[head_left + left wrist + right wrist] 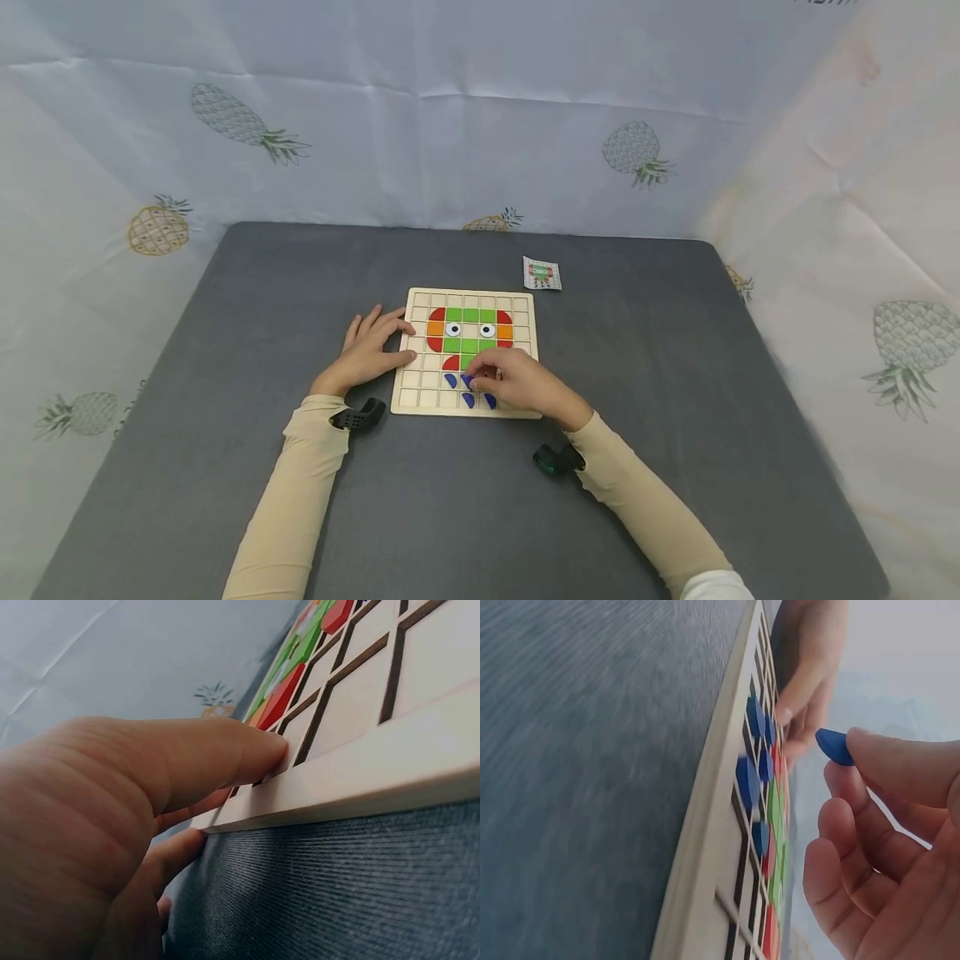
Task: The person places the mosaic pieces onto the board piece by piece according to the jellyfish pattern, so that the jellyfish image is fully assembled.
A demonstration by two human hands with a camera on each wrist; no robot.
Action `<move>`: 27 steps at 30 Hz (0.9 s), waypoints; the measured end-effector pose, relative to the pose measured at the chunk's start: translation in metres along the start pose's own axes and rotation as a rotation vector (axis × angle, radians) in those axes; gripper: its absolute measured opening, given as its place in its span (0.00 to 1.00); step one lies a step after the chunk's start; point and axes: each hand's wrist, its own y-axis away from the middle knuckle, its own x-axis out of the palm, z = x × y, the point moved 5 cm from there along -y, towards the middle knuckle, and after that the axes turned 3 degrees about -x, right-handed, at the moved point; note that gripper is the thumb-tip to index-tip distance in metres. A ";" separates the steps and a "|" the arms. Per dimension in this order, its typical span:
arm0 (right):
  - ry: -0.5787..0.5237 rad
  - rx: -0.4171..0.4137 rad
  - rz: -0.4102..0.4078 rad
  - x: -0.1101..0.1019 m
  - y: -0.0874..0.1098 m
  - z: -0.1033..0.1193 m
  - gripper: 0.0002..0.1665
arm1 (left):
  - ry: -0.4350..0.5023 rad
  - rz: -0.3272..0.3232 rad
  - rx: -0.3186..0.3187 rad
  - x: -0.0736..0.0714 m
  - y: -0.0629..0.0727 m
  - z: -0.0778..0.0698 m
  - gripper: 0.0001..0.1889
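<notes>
A wooden grid board (408, 402) lies on the table. Coloured tiles form a figure on it: green tiles (470, 315), red rounded tiles (504, 317), orange squares (436, 328) and two eye tiles (453, 330). Several blue pointed-oval tiles (468, 401) sit in the lower cells. My left hand (365, 352) rests at the board's left edge with its fingers spread, the thumb (255, 754) touching the rim. Above the lower part of the board, my right hand (522, 382) pinches another blue tile (834, 747) between thumb and index finger, raised off the grid. This hand covers some cells in the head view.
A small printed card (542, 273) showing a similar figure lies beyond the board's upper right corner. The dark grey table (420, 500) extends around the board. A pineapple-printed cloth (465, 150) hangs behind it. Each wrist bears a black device (360, 415).
</notes>
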 end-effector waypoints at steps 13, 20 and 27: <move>0.234 -0.030 0.098 0.022 -0.025 0.021 0.07 | -0.008 -0.008 0.003 0.001 -0.002 0.001 0.17; 0.379 -0.037 0.111 0.033 -0.026 0.025 0.07 | -0.018 -0.006 0.000 0.000 -0.002 0.000 0.18; 0.448 -0.043 0.085 0.035 -0.022 0.029 0.08 | -0.024 0.001 -0.006 0.000 -0.002 -0.001 0.18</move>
